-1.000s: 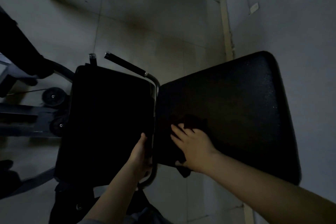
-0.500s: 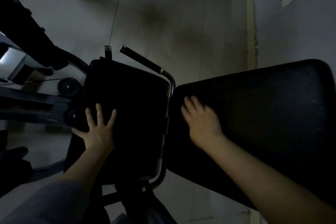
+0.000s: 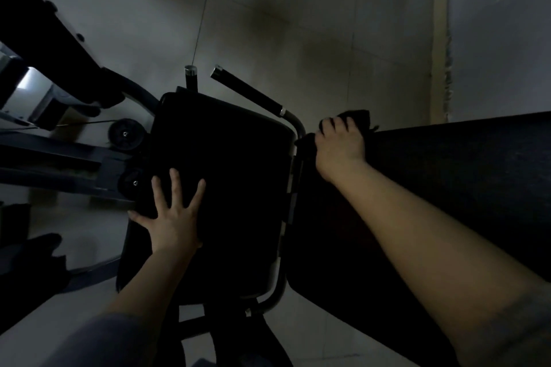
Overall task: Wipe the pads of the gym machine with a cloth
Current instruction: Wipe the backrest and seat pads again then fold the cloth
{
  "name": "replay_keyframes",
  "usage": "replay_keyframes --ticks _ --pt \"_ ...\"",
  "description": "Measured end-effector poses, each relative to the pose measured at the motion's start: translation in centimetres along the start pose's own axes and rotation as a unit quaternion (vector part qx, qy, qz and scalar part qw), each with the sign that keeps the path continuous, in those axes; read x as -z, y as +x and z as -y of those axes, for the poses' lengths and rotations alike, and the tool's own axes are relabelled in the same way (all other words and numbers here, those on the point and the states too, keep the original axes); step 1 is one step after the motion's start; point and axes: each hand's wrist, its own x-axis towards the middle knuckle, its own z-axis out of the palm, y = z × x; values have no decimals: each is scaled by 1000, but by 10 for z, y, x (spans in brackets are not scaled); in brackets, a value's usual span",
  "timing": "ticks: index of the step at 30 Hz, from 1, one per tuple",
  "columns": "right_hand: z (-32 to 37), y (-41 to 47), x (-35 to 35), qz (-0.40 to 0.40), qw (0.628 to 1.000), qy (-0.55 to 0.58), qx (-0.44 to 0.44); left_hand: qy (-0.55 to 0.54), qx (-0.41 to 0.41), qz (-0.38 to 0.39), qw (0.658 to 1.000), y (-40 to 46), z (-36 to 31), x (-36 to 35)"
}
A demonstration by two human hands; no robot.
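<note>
The right hand (image 3: 340, 144) presses a dark cloth (image 3: 356, 119) onto the far corner of the right-hand pad (image 3: 447, 188), fingers curled over the cloth at the pad's edge. The left hand (image 3: 174, 217) lies flat on the left-hand pad (image 3: 232, 173), fingers spread and straight, holding nothing. A curved metal handle (image 3: 247, 92) with a black grip rises between the two pads (dim light here, and no brand or lettering is readable on the machine). Pale tiled floor (image 3: 298, 24) lies beneath.

Black pads (image 3: 220, 164), dark cloth (image 3: 356, 119)
</note>
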Motion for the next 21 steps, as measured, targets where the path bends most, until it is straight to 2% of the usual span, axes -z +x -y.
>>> replay_keyframes --ticks 2,5,9,11,14,16,17,19,21 --pt "15 -7 -13 -36 999 -9 5 13 -1 11 1000 1 0 2" --pt "54 -34 -47 -69 993 47 86 10 -4 19 1000 2 1 2" --pt "118 -92 -88 17 971 161 178 8 -1 14 1000 2 0 1" --pt "140 -113 -93 10 958 217 186 -2 -14 15 1000 4 3 2" --pt "145 -106 -86 -79 911 393 93 -42 -47 -15 998 -1 16 -4" --pt "134 -73 -67 -107 874 472 50 -154 -47 -96 982 -4 30 -5" --pt "126 -50 -54 -149 857 494 11 -228 -14 -125 966 -2 40 -5" --pt "114 5 -38 -213 819 529 -70 -302 39 -117 945 7 58 -5" --pt "116 55 -34 -214 785 567 -128 -309 22 -85 947 18 70 -8"
